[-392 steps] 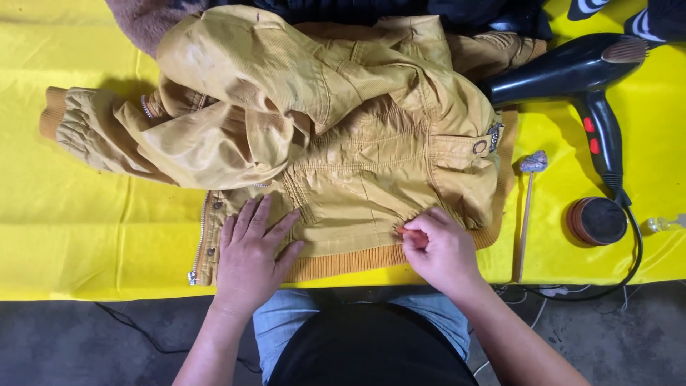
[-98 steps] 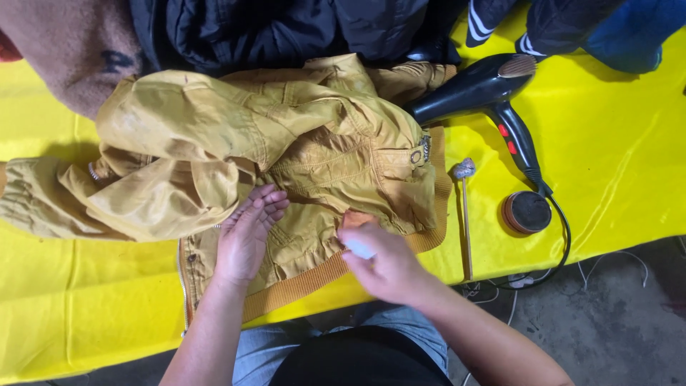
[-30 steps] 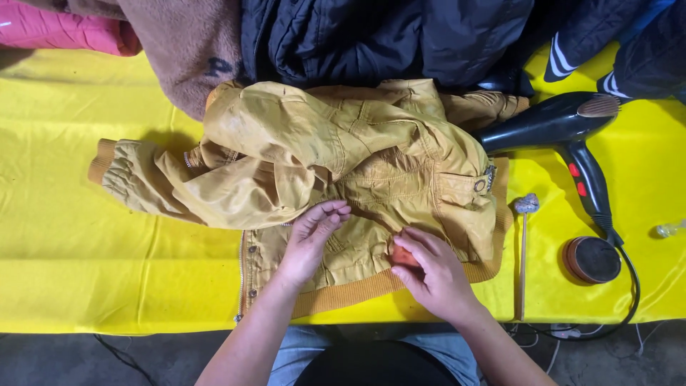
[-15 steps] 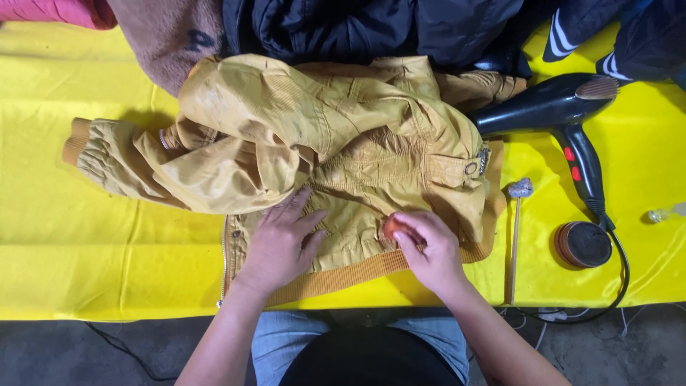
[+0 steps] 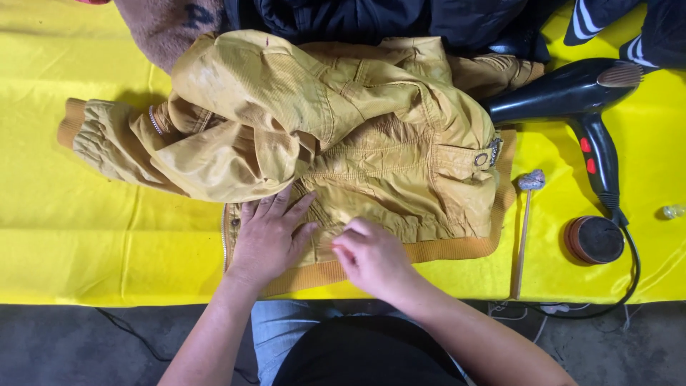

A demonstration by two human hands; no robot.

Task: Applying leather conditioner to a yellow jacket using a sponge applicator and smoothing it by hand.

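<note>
A mustard-yellow jacket point(image 5: 371, 143) lies crumpled on a yellow table cover point(image 5: 78, 243), its ribbed hem toward me. My left hand point(image 5: 268, 239) rests flat on the jacket's lower front beside the zip, fingers spread. My right hand point(image 5: 371, 257) sits just right of it near the hem, with its fingers bunched together and their tips pressed onto the fabric. A small orange thing that was under these fingers a moment ago is hidden by them.
A black hair dryer point(image 5: 572, 89) lies at the right, its cable point(image 5: 632, 275) looping off the table edge. A round brown tin point(image 5: 594, 239) and a thin stick with a grey tuft point(image 5: 525, 229) lie beside the jacket. Dark clothes point(image 5: 371, 14) and brown fleece point(image 5: 164, 21) are piled behind.
My right hand has slid left along the hem toward my left hand, and the orange thing no longer shows. The left hand stays flat on the jacket.
</note>
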